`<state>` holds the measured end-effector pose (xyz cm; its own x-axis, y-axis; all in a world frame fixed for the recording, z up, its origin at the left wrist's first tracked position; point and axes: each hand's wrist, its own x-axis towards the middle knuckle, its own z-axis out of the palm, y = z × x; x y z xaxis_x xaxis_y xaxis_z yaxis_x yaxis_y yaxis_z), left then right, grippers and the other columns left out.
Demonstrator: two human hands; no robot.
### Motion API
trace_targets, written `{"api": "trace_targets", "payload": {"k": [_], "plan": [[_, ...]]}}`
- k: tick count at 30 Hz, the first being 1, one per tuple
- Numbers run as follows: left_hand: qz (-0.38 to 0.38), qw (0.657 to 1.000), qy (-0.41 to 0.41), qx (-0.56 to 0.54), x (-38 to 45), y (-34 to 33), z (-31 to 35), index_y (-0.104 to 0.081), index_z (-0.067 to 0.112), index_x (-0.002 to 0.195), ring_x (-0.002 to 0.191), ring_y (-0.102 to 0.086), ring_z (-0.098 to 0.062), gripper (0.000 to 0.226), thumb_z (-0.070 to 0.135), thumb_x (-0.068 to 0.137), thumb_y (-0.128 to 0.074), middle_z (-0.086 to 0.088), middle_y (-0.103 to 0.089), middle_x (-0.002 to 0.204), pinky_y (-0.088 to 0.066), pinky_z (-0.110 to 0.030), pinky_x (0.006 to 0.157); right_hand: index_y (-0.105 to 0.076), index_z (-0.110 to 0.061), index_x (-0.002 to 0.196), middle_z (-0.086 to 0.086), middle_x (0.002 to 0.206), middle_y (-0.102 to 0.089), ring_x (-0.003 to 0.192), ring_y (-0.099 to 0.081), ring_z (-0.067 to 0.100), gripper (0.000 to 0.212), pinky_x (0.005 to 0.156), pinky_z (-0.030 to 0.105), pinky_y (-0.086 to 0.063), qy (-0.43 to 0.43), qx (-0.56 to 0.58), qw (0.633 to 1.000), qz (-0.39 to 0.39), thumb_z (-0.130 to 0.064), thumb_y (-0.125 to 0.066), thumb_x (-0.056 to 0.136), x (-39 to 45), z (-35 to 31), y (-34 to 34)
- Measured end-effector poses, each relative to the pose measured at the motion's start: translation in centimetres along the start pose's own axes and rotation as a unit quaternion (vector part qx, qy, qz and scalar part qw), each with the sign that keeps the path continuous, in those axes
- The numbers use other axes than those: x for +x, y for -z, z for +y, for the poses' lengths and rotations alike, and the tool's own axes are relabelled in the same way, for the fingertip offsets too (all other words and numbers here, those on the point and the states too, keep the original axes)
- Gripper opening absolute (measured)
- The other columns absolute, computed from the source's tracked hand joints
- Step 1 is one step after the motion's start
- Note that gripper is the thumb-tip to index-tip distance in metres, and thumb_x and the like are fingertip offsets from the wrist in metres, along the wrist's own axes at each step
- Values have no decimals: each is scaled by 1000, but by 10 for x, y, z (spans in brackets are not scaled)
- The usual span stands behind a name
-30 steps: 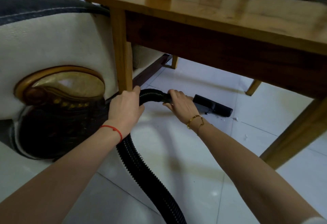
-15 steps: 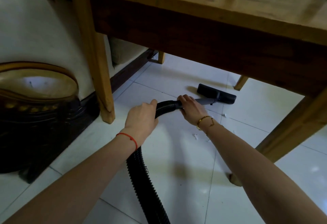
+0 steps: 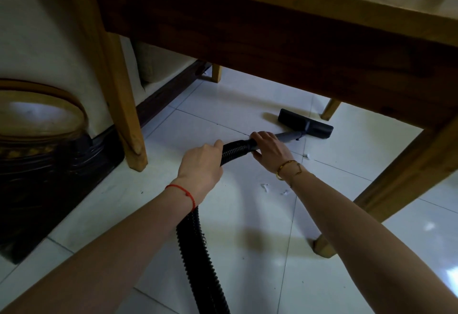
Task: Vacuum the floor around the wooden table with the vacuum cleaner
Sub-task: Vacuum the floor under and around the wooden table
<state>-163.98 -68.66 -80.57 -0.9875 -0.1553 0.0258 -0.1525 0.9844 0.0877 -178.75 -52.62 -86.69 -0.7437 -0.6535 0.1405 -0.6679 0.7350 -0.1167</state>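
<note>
Left hand (image 3: 202,162), with one thin red string around its wrist, has its fingers curled around the black ribbed plastic vacuum hose (image 3: 198,251) and grips it from above. This one hose comes up from the bottom edge of the view, passes under the left forearm and bends to the right between the two hands. Right hand (image 3: 270,148), with one gold bangle (image 3: 288,169) on its wrist, grips the place where the hose joins the one grey straight vacuum tube (image 3: 290,136). The tube runs away from the hands to the one flat black rectangular floor nozzle (image 3: 306,123), which lies on the white glossy tiled floor (image 3: 260,276) under the brown wooden table (image 3: 272,28).

At the far left stands one dark round piece of furniture with a golden oval panel (image 3: 37,120), against a cream upholstered side (image 3: 44,41). Four legs of the table can be counted: one near left leg (image 3: 119,105) just beside the dark furniture, two small far ones behind the nozzle, and one near right leg (image 3: 401,172). Three small white scraps (image 3: 264,187) lie on the tiles near the right wrist, two below it and one beside it. No brand, label or writing can be read on any thing.
</note>
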Motion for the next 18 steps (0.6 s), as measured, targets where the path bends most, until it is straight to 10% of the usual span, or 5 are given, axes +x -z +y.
{"api": "trace_targets", "payload": {"k": [8,18], "plan": [[37,999,37,-3,-26,18,-36,-44,10,113,79,-63,-25,26,23,92,-53,-9,-64,98,-38,-29,54,-48,-12,119,9,118,-57,111,-52,30,30,100,41,-40,15,19,999,39,-13,-52,90,5,-53,0],[52,990,125,-32,-76,54,-88,-43,9,121,85,-63,-29,36,27,92,-55,-12,-61,103,-45,-33,59,-49,-8,104,11,98,-56,89,-50,29,25,81,35,-35,61,133,987,72,-14,-55,81,21,-152,1]]}}
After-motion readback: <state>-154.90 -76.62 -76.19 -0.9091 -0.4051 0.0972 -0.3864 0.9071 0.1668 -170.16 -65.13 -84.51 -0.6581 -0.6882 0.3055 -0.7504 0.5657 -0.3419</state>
